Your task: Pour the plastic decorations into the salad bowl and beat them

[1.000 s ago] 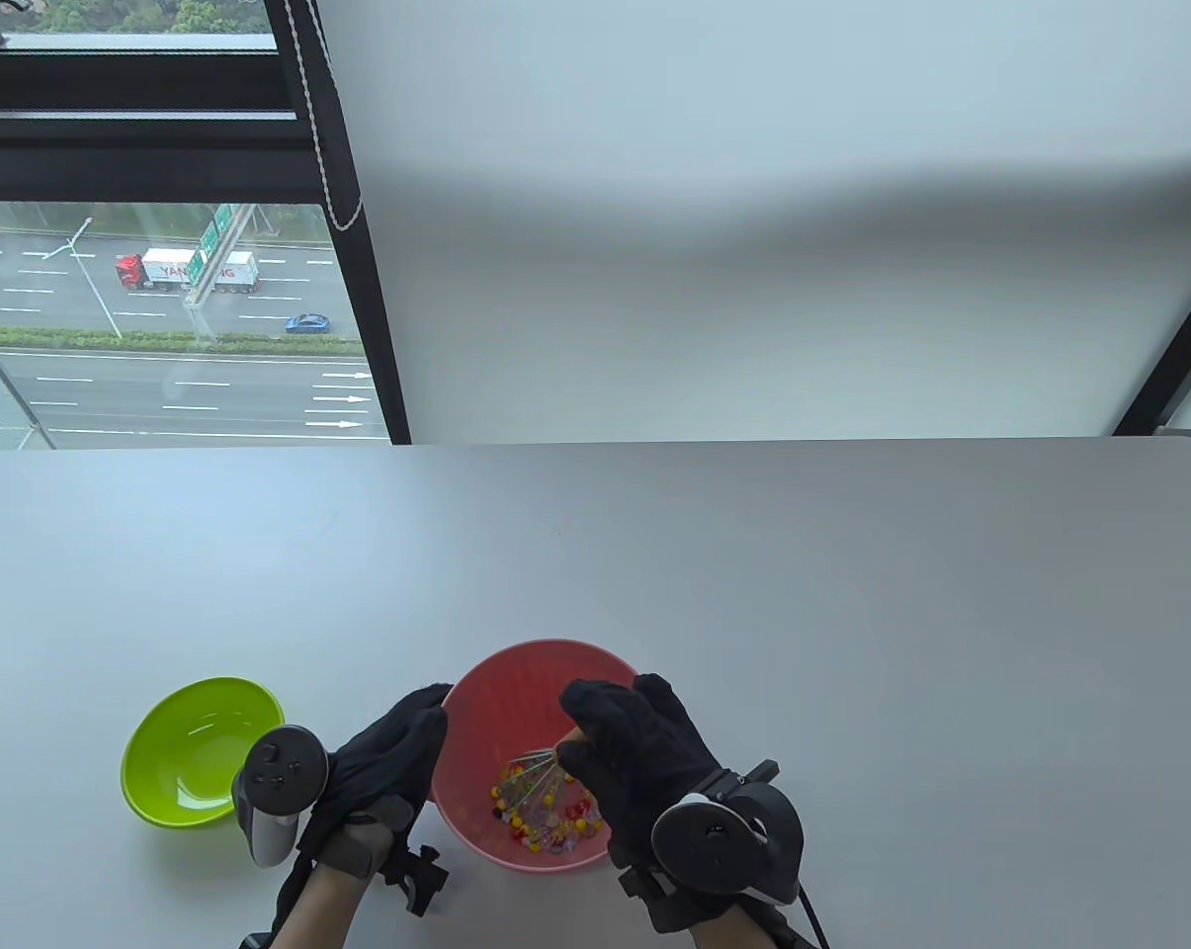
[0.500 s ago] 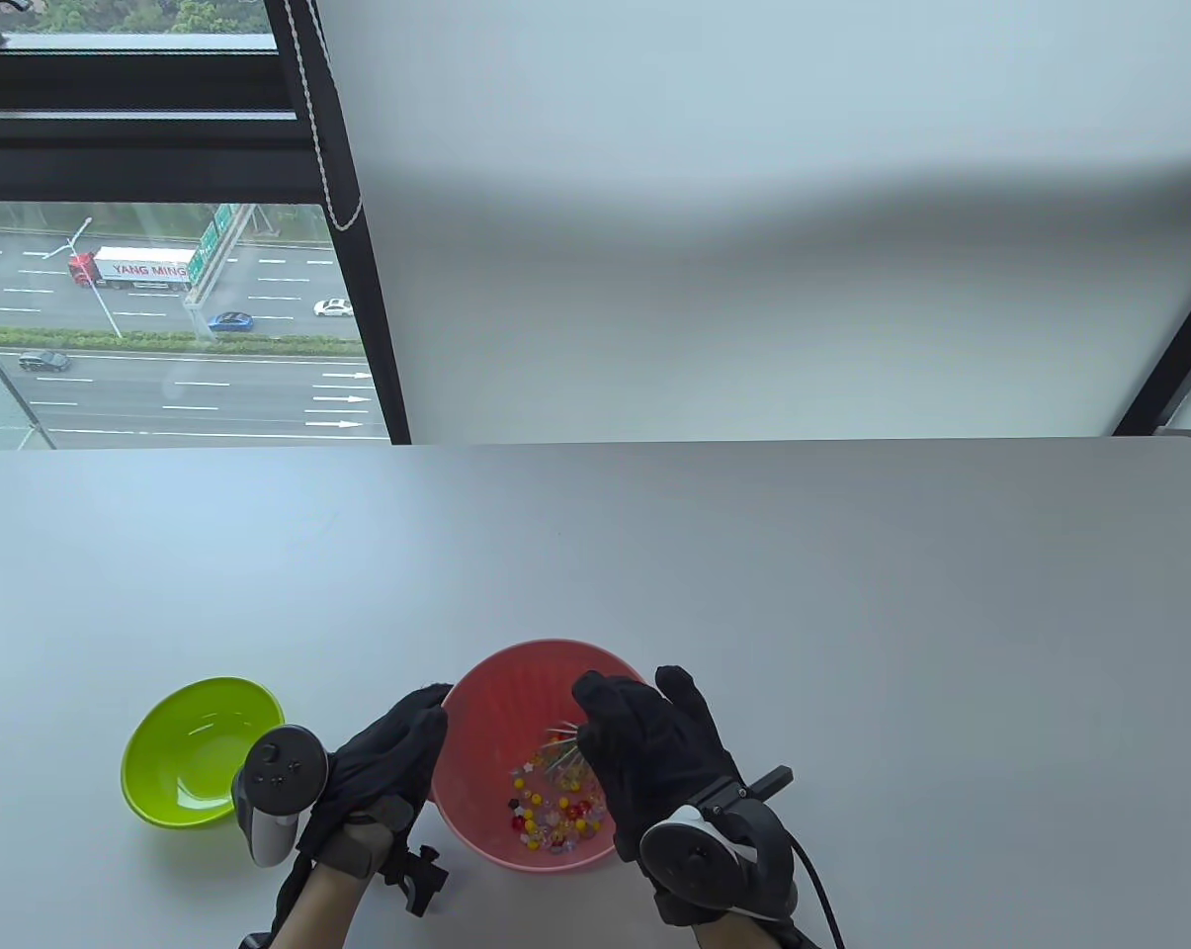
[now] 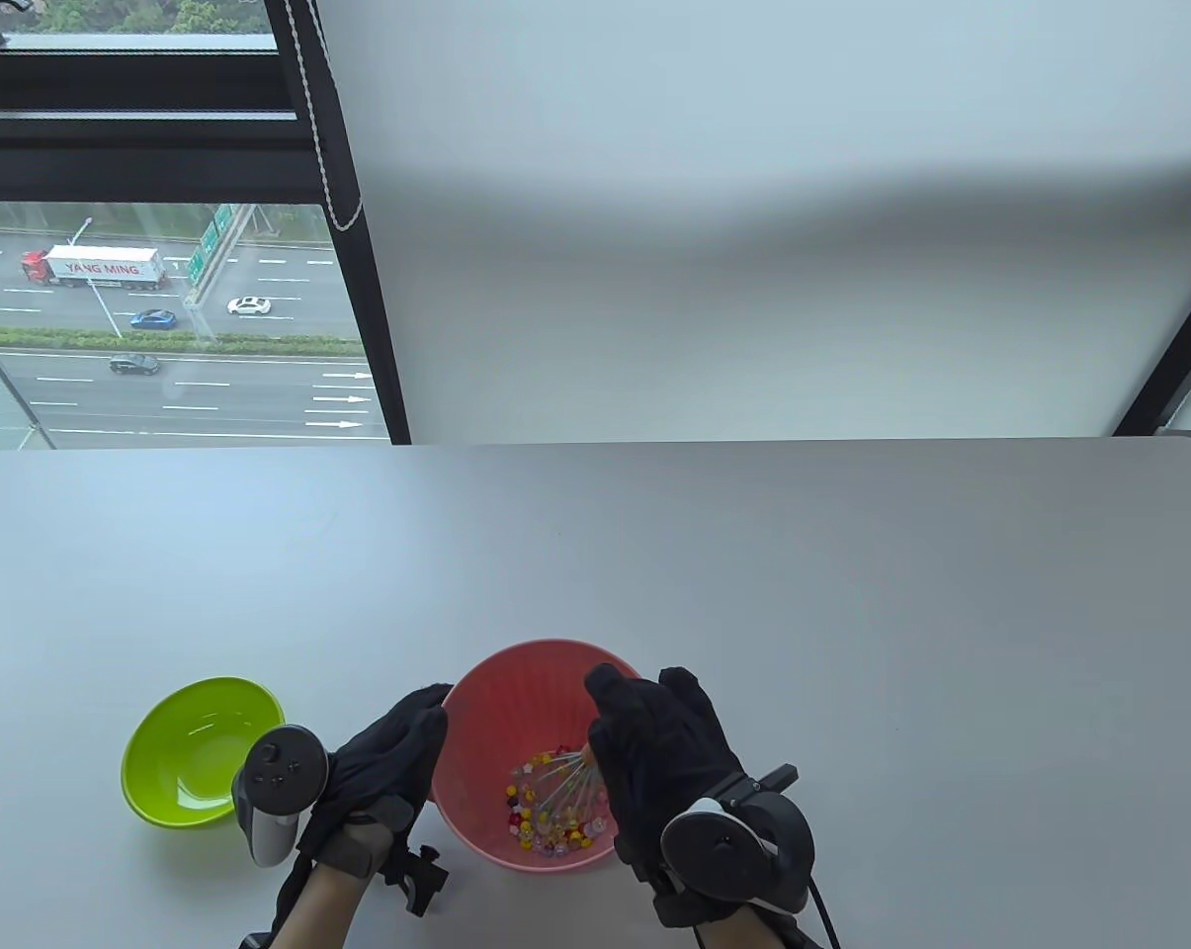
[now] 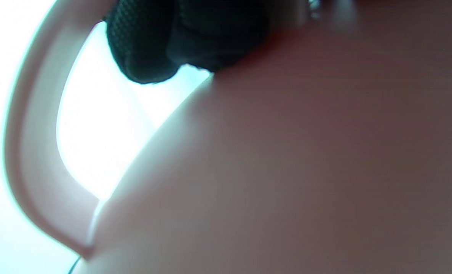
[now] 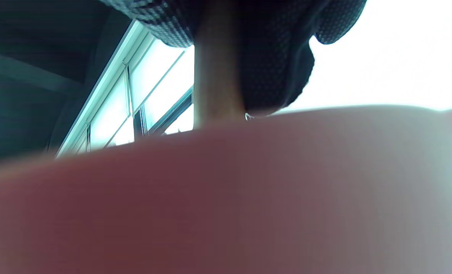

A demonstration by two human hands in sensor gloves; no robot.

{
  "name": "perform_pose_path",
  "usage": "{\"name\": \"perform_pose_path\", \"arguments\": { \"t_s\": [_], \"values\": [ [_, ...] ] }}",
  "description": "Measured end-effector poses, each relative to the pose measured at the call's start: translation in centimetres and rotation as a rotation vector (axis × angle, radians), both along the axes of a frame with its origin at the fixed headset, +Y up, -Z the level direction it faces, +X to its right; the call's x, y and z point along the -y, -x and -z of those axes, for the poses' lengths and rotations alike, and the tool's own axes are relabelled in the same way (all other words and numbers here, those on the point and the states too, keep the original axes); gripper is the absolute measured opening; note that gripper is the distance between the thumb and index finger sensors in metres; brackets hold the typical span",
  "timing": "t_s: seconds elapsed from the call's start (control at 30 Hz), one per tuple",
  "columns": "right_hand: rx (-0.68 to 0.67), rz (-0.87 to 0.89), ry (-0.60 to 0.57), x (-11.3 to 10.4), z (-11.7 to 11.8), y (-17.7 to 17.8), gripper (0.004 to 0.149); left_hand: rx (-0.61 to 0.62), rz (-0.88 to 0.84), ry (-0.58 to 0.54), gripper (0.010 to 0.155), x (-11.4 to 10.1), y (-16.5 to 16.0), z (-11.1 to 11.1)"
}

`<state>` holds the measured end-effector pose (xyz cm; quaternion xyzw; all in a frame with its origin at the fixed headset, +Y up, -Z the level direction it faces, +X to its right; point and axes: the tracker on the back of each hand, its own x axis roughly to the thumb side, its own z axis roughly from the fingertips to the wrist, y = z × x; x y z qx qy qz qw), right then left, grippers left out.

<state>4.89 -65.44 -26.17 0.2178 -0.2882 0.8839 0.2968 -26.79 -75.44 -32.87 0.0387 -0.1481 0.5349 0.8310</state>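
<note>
The right hand [image 3: 659, 756], fingers curled round a whisk [image 3: 563, 781], holds it in the pink salad bowl [image 3: 516, 682] at the lower centre of the frame, its wires among the plastic decorations [image 3: 546, 825]. The left hand [image 3: 382, 766] grips the bowl's left rim. A green bowl [image 3: 175, 727] sits lower left on the pale grey table [image 3: 753, 554]. A window [image 3: 160, 316] in the upper left overlooks a highway; a white wall [image 3: 753, 198] fills the rest.

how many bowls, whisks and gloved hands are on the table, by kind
bowls: 2, the red salad bowl and the green bowl
whisks: 1, the whisk in the red salad bowl
gloved hands: 2, the left hand and the right hand
total: 5
</note>
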Motion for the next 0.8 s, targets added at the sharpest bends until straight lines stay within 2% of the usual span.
{"name": "perform_pose_path", "arguments": {
  "t_s": [0.27,0.8],
  "values": [
    [-0.031,0.019,0.028,0.21,0.05,0.63,0.047,0.0,-0.002,0.0,0.065,0.01,0.01,-0.01],
    [0.057,-0.092,-0.068,0.11,-0.31,0.99,0.046,-0.001,-0.001,0.0,0.065,0.02,0.0,-0.02]
  ]
}}
